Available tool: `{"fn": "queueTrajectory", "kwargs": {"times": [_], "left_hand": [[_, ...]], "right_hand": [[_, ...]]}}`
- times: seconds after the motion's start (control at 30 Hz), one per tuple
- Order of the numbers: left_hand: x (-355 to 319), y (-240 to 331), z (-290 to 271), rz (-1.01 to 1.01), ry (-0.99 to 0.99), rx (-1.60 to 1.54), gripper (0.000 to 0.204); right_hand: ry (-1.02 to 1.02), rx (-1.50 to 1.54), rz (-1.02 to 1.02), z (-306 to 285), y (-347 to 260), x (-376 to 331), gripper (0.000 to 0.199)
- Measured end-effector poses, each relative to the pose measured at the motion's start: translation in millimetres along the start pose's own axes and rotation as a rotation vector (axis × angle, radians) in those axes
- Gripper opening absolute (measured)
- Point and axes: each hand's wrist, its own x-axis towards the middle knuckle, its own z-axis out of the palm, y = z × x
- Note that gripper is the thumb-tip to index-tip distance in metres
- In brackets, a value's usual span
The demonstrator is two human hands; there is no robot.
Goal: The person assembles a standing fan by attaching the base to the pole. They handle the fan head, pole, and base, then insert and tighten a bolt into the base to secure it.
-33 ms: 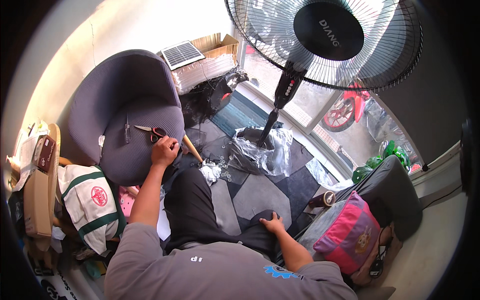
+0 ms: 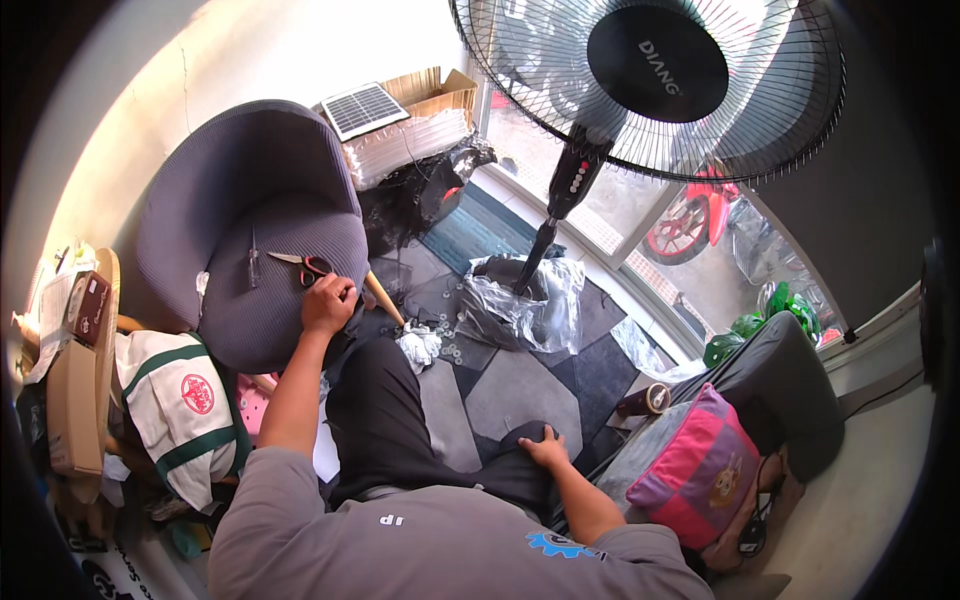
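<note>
My left hand point(image 2: 328, 304) lies at the front right edge of a grey padded chair point(image 2: 245, 330), its fingers curled in. Whether anything is inside the fingers is hidden. Just beyond the knuckles are scissors point(image 2: 312, 268) with black and orange handles, partly spread, the blades toward the left. A screwdriver with a clear handle point(image 2: 255, 268) lies on the seat left of the scissors. My right hand point(image 2: 546, 447) rests open on my right knee, thumb and fingers apart, with nothing in it.
A standing fan point(image 2: 655, 70) rises ahead, with clear plastic wrap point(image 2: 525, 305) round its base. Crumpled white paper point(image 2: 420, 346) and small rings point(image 2: 447, 335) lie on the floor. A cloth bag point(image 2: 185, 400) is at left; a pink cushion point(image 2: 697, 455) and brown cup point(image 2: 648, 400) at right.
</note>
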Motion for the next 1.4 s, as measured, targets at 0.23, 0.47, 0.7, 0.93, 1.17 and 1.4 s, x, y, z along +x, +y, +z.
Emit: {"fn": "queueTrajectory", "kwargs": {"times": [0.23,0.47,0.7,0.93,1.17,1.4], "left_hand": [[9.1,3.5,-3.2,-0.015,0.02,0.004,0.007],[9.5,6.4,-5.0,-0.031,0.016,-0.02,0.006],[9.2,1.2,-0.7,0.018,0.046,-0.02,0.005],[6.7,-2.4,0.8,-0.004,0.011,0.021,0.006],[6.7,-0.5,-0.9,-0.026,0.02,0.014,0.006],[5.5,-6.6,3.7,-0.035,0.051,0.004,0.006]], "right_hand": [[0.016,-0.027,-0.005,-6.4,-11.3,3.5,0.109],[0.03,-0.043,-0.021,-2.1,-6.4,9.3,0.108],[0.024,-0.015,-0.018,-3.1,-3.4,7.9,0.108],[0.015,-0.208,-0.158,-28.3,-13.5,67.3,0.101],[0.47,0.502,-0.671,-248.3,-170.2,89.5,0.1],[0.465,0.748,-1.08,-382.0,-284.5,28.1,0.119]]}}
